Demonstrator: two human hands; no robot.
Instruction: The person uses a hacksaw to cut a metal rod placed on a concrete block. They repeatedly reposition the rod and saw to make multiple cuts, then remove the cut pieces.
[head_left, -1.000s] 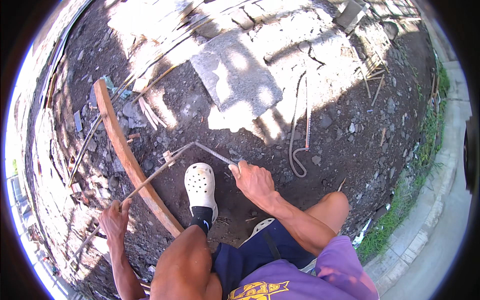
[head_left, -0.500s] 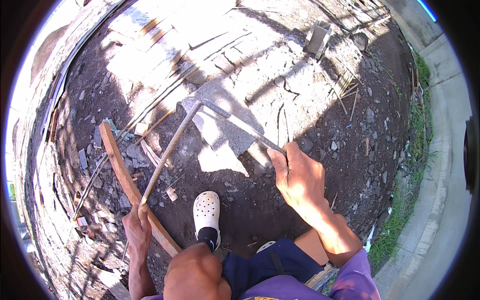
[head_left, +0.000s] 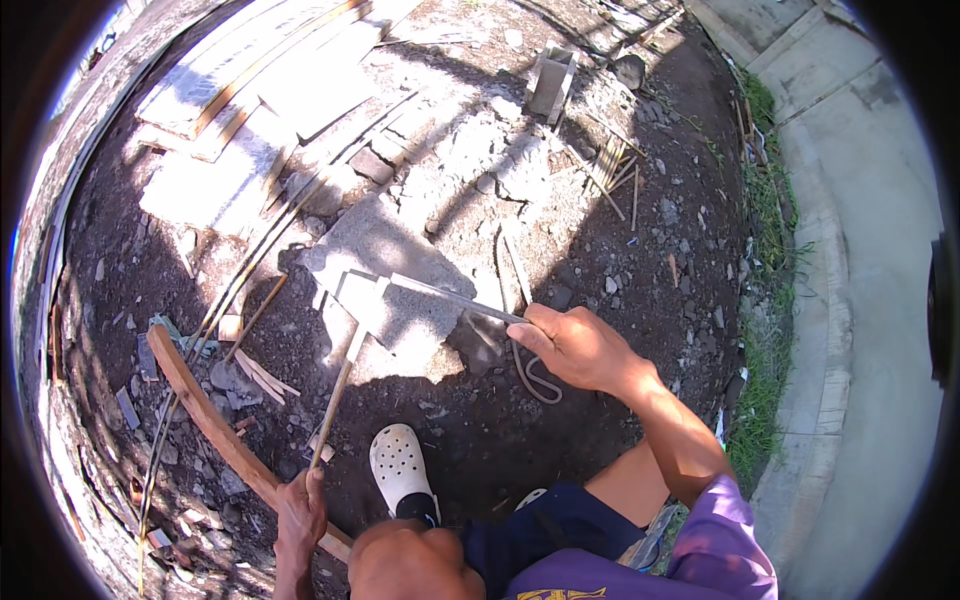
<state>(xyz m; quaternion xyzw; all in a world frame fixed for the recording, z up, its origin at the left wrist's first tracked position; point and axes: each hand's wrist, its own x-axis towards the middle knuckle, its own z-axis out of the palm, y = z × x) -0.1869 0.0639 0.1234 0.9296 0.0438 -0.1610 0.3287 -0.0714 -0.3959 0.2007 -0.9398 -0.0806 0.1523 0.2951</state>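
Two closed grips: left hand (head_left: 300,515), seven o'clock, on a rod (head_left: 339,396); right hand (head_left: 588,350), four o'clock, on what seems a bar (head_left: 455,299). The rod slants steeper than a second ago.

Under me it's all dark, stony ground (head_left: 665,265), and it's busy down here! Upper left of the frame, pale boards (head_left: 215,185) are spread out, bright in the sun. Just above the middle, there's my flat grey slab (head_left: 405,240), sunlit in patches. Up at top centre sits a hollow concrete block (head_left: 548,88), with thin sticks (head_left: 608,160) scattered below and to its right. Right of centre, a hooked rod (head_left: 528,378) curls on the soil. Over on the left, a greenish scrap (head_left: 188,342) lies among broken stones (head_left: 232,378). Lower centre, my white clog (head_left: 398,465) is planted on the dirt, and grass (head_left: 765,400) lines the right side.
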